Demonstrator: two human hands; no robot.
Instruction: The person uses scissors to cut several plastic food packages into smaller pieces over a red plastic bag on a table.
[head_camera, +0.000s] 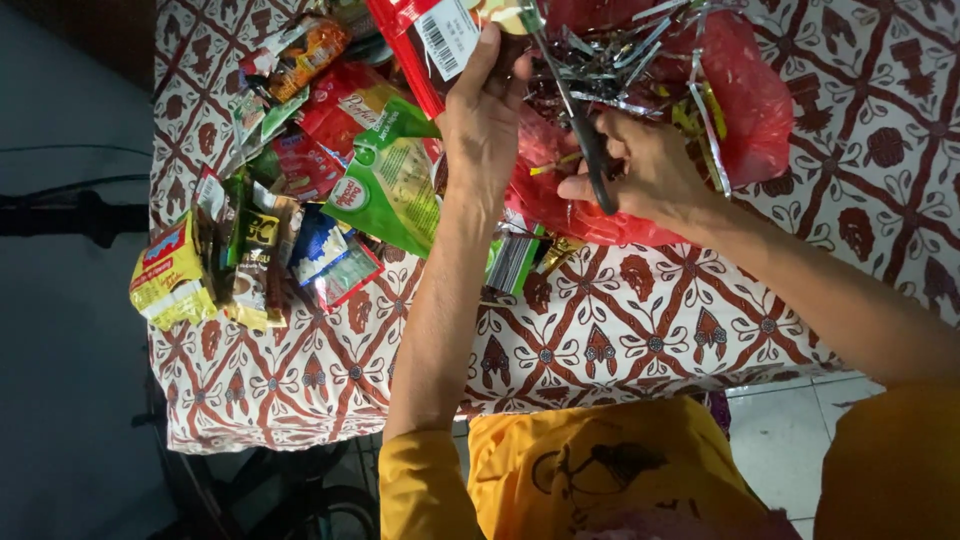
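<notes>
My left hand (483, 125) is raised and grips the lower edge of a red foil packet (425, 40) with a white label, at the top middle of the head view. My right hand (645, 170) holds black-handled scissors (585, 130), whose blades point up toward the packet. Behind the blades lies a heap of thin shiny foil strips (620, 55) on a red plastic bag (745, 95). Both hands are over a table covered with a red and white patterned cloth (640, 330).
A pile of empty snack and drink wrappers (290, 200) in green, red, yellow and blue covers the left part of the cloth. A yellow packet (170, 275) sits at the cloth's left edge. My yellow clothing (600, 470) is at the bottom, a pale tiled floor (790, 430) beside it.
</notes>
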